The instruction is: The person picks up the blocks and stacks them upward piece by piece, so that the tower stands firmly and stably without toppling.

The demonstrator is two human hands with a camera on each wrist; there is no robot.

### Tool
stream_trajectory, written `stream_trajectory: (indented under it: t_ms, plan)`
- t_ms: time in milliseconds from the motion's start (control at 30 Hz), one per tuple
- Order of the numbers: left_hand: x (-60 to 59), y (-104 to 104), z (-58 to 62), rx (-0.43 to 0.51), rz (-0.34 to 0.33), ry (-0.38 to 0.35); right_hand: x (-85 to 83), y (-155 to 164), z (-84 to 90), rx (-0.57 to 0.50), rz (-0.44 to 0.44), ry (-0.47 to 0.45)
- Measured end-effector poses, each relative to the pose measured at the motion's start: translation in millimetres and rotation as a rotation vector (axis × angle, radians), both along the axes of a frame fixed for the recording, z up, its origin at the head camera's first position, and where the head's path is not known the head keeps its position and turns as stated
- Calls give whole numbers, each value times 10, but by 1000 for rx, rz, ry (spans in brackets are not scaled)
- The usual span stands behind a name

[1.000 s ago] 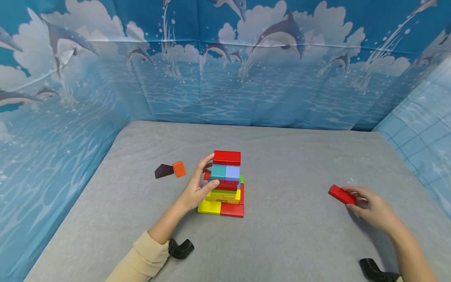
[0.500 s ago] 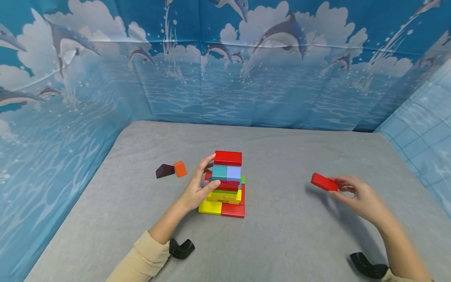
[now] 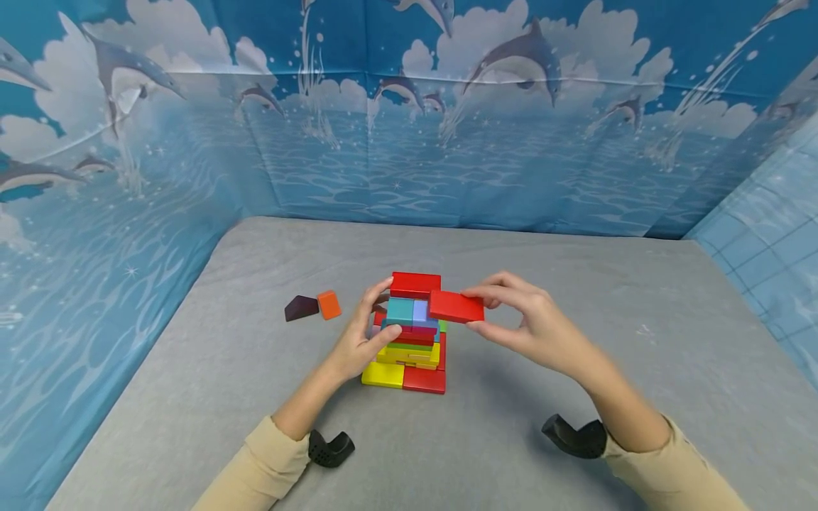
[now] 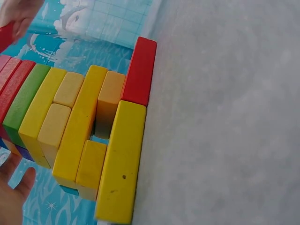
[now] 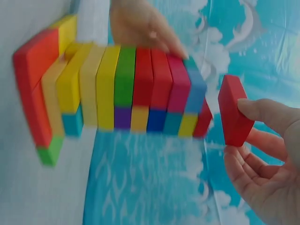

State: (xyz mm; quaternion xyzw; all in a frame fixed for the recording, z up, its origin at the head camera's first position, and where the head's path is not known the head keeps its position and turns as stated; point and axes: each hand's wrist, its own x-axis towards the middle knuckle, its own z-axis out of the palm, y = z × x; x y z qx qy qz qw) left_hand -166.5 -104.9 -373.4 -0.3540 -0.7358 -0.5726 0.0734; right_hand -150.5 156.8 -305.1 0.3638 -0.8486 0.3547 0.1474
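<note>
A tall tower of coloured wooden blocks (image 3: 412, 355) stands mid-table. Its visible top has a red block (image 3: 415, 284) at the back and teal (image 3: 400, 311) and lavender blocks in front. My left hand (image 3: 358, 348) lies along the tower's left side near the top, thumb toward the front, fingers partly hidden behind. My right hand (image 3: 537, 326) pinches a red rectangular block (image 3: 456, 306) between thumb and fingers. In the head view this block overlaps the tower's upper right; in the right wrist view a small gap separates the held block (image 5: 234, 110) from the tower's top end.
A dark purple angular block (image 3: 301, 308) and an orange block (image 3: 329, 305) lie on the grey cloth (image 3: 255, 255) left of the tower. Black curved wrist pieces (image 3: 331, 449) sit at both cuffs. A dolphin-print curtain (image 3: 409, 142) borders the table.
My right hand has lifted the red block from the right side and carried it leftward to the tower's upper right. My left hand has stayed at the tower.
</note>
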Motion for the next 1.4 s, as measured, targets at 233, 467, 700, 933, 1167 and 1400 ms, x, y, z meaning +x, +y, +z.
stream_trajectory:
  t_ms: [233, 467, 700, 933, 1167, 1400]
  plan:
    - [-167, -18, -271, 13, -10, 24, -28, -285, 1, 3, 19, -17]
    - [-196, -19, -316, 26, -23, 37, -28, -391, -41, -32, -11, 7]
    - [-102, -2, -156, 43, -23, 42, -40, -436, -92, -69, -17, 44]
    - [44, 38, 62, 46, 34, 57, -49, -485, -123, -94, -20, 85]
    - [79, 57, 94, 65, 53, 30, -91, -460, -142, -79, -28, 31]
    - [84, 57, 95, 66, 57, 25, -241, -382, -181, -77, 89, -246]
